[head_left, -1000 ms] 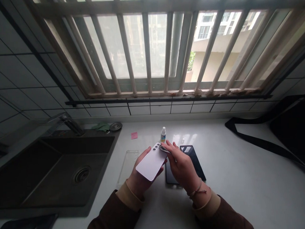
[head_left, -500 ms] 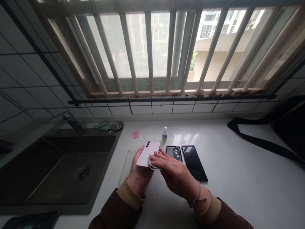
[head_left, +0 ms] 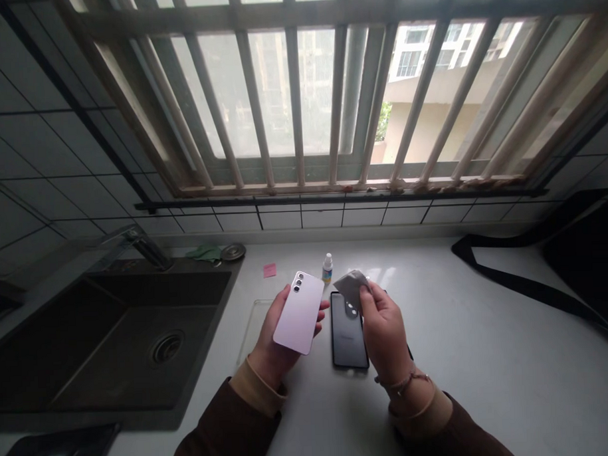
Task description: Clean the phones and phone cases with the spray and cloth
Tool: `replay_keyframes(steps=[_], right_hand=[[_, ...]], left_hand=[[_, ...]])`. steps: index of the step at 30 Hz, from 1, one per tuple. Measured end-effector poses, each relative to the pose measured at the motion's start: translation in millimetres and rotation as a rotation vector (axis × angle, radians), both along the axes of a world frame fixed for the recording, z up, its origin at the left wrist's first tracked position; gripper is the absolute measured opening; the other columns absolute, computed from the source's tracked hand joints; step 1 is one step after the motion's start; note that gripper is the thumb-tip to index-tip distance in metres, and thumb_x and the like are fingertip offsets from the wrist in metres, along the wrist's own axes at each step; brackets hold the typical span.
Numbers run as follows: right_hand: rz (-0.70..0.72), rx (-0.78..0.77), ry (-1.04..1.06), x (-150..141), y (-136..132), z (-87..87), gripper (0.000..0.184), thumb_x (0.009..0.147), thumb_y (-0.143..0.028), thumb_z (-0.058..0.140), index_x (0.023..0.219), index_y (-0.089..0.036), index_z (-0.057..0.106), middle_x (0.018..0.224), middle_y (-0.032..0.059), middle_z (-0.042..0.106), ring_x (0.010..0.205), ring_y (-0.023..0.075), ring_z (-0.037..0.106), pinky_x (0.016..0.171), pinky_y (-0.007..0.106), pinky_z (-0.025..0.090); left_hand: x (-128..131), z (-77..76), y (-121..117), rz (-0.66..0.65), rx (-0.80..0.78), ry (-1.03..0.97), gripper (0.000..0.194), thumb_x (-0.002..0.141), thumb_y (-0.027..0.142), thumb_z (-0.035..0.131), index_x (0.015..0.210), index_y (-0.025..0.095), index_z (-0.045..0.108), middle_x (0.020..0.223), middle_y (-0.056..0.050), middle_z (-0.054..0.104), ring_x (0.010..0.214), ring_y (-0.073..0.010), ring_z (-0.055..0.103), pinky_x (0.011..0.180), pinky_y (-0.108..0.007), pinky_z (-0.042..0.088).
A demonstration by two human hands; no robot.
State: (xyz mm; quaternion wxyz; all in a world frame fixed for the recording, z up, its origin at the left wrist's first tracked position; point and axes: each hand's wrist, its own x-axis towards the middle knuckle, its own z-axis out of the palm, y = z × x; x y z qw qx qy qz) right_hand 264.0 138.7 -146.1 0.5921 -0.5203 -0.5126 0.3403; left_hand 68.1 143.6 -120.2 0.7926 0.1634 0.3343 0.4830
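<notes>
A pale pink phone (head_left: 301, 316) lies in my left hand (head_left: 272, 339), its back with several lenses facing up and my fingers wrapped round its edges. My right hand (head_left: 386, 331) pinches a grey cloth (head_left: 352, 286) by one corner, apart from the phone. Beneath the cloth and right hand rests a black phone case (head_left: 348, 343) on the counter. A dark phone beside it is almost wholly hidden by my right hand. A clear case (head_left: 250, 326) lies partly behind my left hand. The small white-capped bottle (head_left: 327, 270) stands just beyond the phone.
The white counter (head_left: 478, 355) carries a pink sticky note (head_left: 269, 270) at the back. To the left is a dark sink (head_left: 190, 391) with a faucet (head_left: 148, 247), a green cloth (head_left: 205, 252) and a metal strainer (head_left: 234, 252). A black strap (head_left: 505, 277) lies at right.
My right hand has lifted the cloth off the phone and moved it right, over the black case. The pink phone is turned more upright, its whole back showing.
</notes>
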Motion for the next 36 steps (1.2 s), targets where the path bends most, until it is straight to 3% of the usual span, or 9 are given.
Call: replay_keyframes(steps=[3,9,12,20,23,26,31,36], right_hand=[[-0.058,-0.062,-0.089,8.6,13.8,-5.5,0.039,0.106,-0.047,0.05,0.122,-0.021,0.073,0.114,0.0093,0.078,0.101,0.0259,0.072,0.089,0.038,0.057],[0.142,0.019,-0.217,1.1,10.2,-2.3,0.036,0.108,-0.043,0.047,0.122,-0.022,0.073,0.112,0.0076,0.078,0.101,0.0242,0.072,0.089,0.035,0.055],[0.161,0.049,-0.235,-3.3,5.8,-0.5,0.034,0.108,-0.041,0.047,0.123,-0.022,0.072,0.111,0.0073,0.079,0.1,0.0238,0.074,0.088,0.034,0.055],[0.148,0.183,-0.269,-2.7,3.0,-2.1,0.029,0.108,-0.033,0.049,0.127,-0.024,0.07,0.114,0.0074,0.079,0.099,0.0233,0.076,0.088,0.036,0.061],[0.196,0.26,-0.303,-3.5,1.0,-0.1,0.033,0.108,-0.026,0.049,0.135,-0.026,0.068,0.129,0.0082,0.076,0.117,0.0247,0.074,0.102,0.04,0.06],[0.262,0.352,-0.351,-5.1,-0.1,2.1,0.038,0.108,-0.018,0.047,0.14,-0.026,0.065,0.144,0.0085,0.069,0.137,0.0246,0.064,0.118,0.044,0.052],[0.31,0.462,-0.43,-8.0,1.0,1.5,0.042,0.106,-0.011,0.047,0.141,-0.027,0.063,0.147,0.0081,0.067,0.141,0.0233,0.06,0.123,0.046,0.049],[0.317,0.447,-0.45,-9.6,1.2,-2.4,0.044,0.106,-0.01,0.047,0.143,-0.027,0.062,0.151,0.008,0.064,0.144,0.0231,0.058,0.123,0.046,0.049]], left_hand=[[3.9,3.4,-7.1,-0.032,0.139,0.145,0.06,0.102,0.056,0.054,0.136,0.008,0.064,0.115,-0.024,0.077,0.086,-0.0227,0.075,0.072,-0.03,0.062],[10.8,-4.6,-12.7,-0.158,0.303,0.323,0.058,0.098,0.058,0.062,0.138,0.016,0.056,0.108,-0.018,0.078,0.085,-0.0231,0.074,0.069,-0.029,0.059],[11.8,-7.5,-11.5,-0.195,0.338,0.349,0.06,0.096,0.056,0.066,0.138,0.014,0.057,0.106,-0.017,0.077,0.084,-0.0216,0.073,0.068,-0.027,0.057],[12.7,-9.7,-9.7,-0.2,0.277,0.422,0.052,0.09,0.051,0.076,0.128,0.016,0.069,0.098,-0.015,0.078,0.078,-0.0207,0.072,0.063,-0.025,0.052],[12.9,-12.3,-9.1,-0.187,0.243,0.425,0.052,0.09,0.05,0.077,0.128,0.016,0.07,0.097,-0.014,0.078,0.078,-0.0207,0.072,0.063,-0.025,0.05],[13.7,-15.7,-8.0,-0.151,0.238,0.416,0.05,0.088,0.051,0.079,0.12,0.014,0.073,0.093,-0.012,0.077,0.072,-0.0181,0.069,0.062,-0.025,0.049],[16.9,-19.2,-7.0,-0.129,0.245,0.267,0.036,0.084,0.037,0.087,0.108,0.011,0.077,0.089,-0.009,0.075,0.075,-0.017,0.068,0.071,-0.025,0.05],[19.4,-18.2,-7.7,-0.132,0.089,0.06,0.023,0.088,0.03,0.083,0.097,0.009,0.077,0.082,-0.009,0.075,0.072,-0.0162,0.069,0.072,-0.024,0.054]])
